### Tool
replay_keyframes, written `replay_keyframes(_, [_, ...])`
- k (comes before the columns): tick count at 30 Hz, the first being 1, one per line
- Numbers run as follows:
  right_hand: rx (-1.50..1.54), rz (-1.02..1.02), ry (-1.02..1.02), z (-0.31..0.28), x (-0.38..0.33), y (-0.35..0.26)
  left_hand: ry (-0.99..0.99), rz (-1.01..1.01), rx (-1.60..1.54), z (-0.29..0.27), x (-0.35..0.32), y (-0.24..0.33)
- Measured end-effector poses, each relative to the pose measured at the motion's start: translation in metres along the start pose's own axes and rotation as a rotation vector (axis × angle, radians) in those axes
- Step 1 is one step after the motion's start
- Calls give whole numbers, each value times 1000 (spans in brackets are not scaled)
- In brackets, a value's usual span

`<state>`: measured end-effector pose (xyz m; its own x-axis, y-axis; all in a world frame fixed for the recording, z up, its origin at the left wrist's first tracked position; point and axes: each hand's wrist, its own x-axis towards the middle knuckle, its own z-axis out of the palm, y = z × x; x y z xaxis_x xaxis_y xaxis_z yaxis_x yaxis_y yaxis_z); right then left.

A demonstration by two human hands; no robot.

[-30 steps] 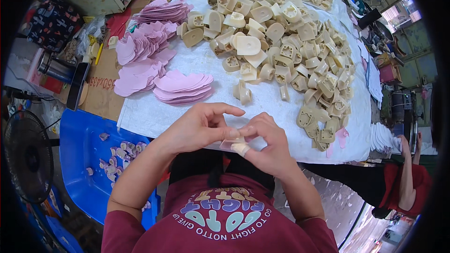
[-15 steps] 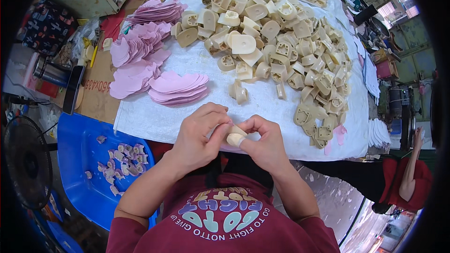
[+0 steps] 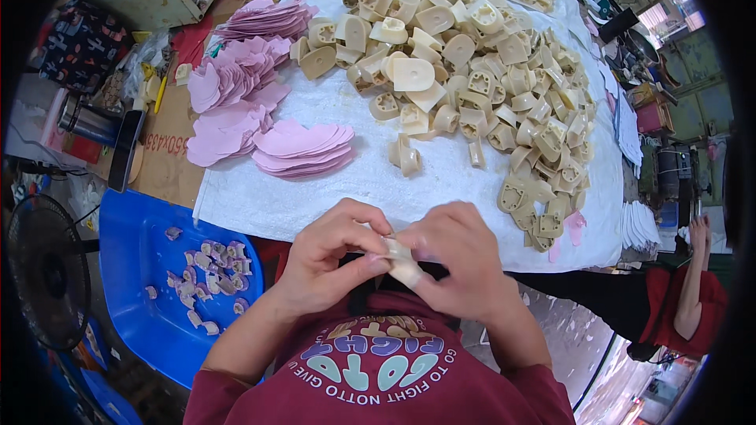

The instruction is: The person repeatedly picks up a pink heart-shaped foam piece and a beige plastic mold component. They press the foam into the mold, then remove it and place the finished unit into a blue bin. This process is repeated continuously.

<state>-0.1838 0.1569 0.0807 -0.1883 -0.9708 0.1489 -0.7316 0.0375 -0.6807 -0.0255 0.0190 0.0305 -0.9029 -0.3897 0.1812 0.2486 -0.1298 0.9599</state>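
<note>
Just off the table's front edge, a small beige shoe heel is held between my two hands. My left hand pinches one end of it with thumb and fingertips. The thumb of my right hand presses on its other end, while the fingers curl above it, smeared by motion. Ahead, a large heap of beige plastic shoe heels covers the table, with a pair of loose ones nearer to me. Stacks of pink cut pieces lie on the left.
White cloth covers the table. Below its left edge stands a blue basin holding several pink-and-beige heels. A phone and a fan are at the far left. On the right is another person in red.
Both hands have come slightly nearer to me, off the table edge. The held heel has turned, and my right hand's fingers have lifted and spread over it.
</note>
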Motion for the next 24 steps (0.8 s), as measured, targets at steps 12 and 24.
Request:
replay_keyframes(12, [1253,355,426,31,-32,1,-23,465,369,9,4,9])
replay_keyframes(24, [1075,424,440,39,-27,-9,44,537,684,10,14,-10])
